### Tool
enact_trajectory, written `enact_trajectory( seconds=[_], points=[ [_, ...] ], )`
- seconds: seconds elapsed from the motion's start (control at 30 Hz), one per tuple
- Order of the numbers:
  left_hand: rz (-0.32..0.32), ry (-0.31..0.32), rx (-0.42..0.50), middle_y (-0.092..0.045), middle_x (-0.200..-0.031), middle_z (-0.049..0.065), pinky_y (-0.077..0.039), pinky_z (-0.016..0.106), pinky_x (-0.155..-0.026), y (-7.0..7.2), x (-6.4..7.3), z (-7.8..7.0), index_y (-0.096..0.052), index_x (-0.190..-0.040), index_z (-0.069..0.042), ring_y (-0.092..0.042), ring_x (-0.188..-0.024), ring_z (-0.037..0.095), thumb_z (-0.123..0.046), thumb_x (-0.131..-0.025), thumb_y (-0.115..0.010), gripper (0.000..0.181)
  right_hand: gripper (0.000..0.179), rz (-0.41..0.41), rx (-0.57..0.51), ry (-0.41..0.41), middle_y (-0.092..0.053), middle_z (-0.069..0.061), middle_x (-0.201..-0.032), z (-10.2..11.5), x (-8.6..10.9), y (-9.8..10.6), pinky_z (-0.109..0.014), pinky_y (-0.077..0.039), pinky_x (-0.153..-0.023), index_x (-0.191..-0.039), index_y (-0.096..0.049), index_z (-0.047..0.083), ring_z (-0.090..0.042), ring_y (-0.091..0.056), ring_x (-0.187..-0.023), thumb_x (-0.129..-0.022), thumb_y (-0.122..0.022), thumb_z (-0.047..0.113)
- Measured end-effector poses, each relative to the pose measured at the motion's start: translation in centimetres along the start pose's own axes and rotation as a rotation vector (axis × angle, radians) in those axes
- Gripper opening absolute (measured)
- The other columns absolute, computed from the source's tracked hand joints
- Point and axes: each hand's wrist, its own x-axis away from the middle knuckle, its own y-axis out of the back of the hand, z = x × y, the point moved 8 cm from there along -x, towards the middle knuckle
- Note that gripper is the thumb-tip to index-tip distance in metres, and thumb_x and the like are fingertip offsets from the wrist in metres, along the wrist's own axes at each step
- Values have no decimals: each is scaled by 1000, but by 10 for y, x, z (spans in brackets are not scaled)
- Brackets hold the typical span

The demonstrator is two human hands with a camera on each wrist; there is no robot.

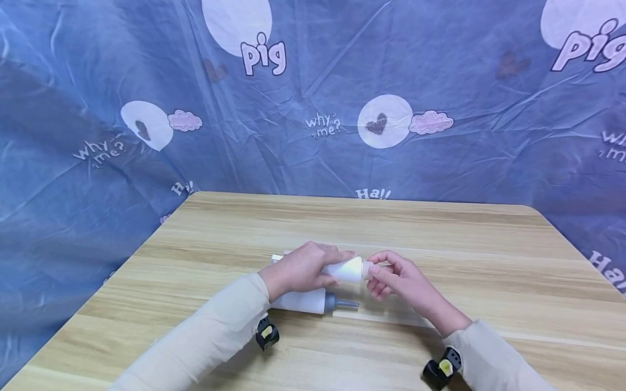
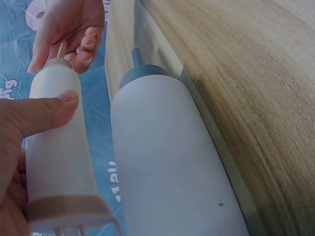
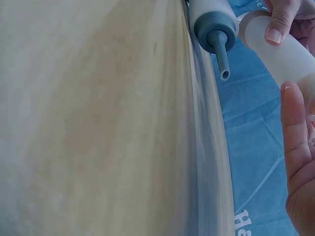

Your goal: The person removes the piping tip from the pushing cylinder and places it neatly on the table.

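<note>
My left hand [image 1: 305, 267] grips a white squeeze bottle [image 1: 346, 271], held on its side, with the thumb laid along its body in the left wrist view. A beige nozzle cap [image 2: 58, 62] tops this bottle, and a beige band [image 2: 66, 209] rings its other end. Around the cap, the thumb and fingers of my right hand [image 1: 402, 279] pinch it from both sides. Beside and nearer to me lies a wider white bottle [image 2: 157, 142], whose blue-grey nozzle cap [image 3: 215, 29] points to the right in the head view.
The wooden table [image 1: 205, 336] spreads out around the bottles. A pale strip [image 1: 381, 316] runs along the surface by the larger bottle. Behind the table hangs a blue printed cloth [image 1: 293, 163]. Each wrist carries a small black camera [image 1: 267, 332].
</note>
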Motion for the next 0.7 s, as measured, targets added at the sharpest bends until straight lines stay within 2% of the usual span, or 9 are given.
enact_trajectory(
  seconds=[0.2,0.37,0.6,0.7],
  points=[
    [-10,-25,-22,-67,-101,2,-49,18,-73,0,0,-2,-52,-132,-13,-60,-82,11,-18,-79,-73,58,37,-25,-7,-17,-67,-18,-87,0,2,2,-33,-56,-68,-115,-43,-14,-17,-66,-74,-94,-54,14],
    [-8,-21,-20,-67,-105,3,-49,20,-76,0,-1,-2,-52,-132,-13,-61,-85,11,-18,-79,-73,57,40,-69,21,-23,-65,-12,-94,0,2,4,-30,-55,-73,-116,-46,-15,-14,-66,-81,-89,-60,12],
    [-5,12,29,-66,-113,4,-50,21,-79,-1,-1,3,-53,-132,-12,-63,-90,13,-17,-78,-73,58,38,-133,104,22,-63,-18,-104,3,3,8,-23,-53,-79,-115,-51,-9,-5,-63,-91,-84,-65,8],
    [-10,21,43,-65,-114,4,-50,22,-78,-1,-1,5,-53,-131,-12,-63,-90,13,-17,-78,-74,57,38,-145,99,52,-62,-21,-105,5,4,8,-23,-53,-79,-115,-51,-9,-5,-63,-93,-83,-66,5]
  ],
)
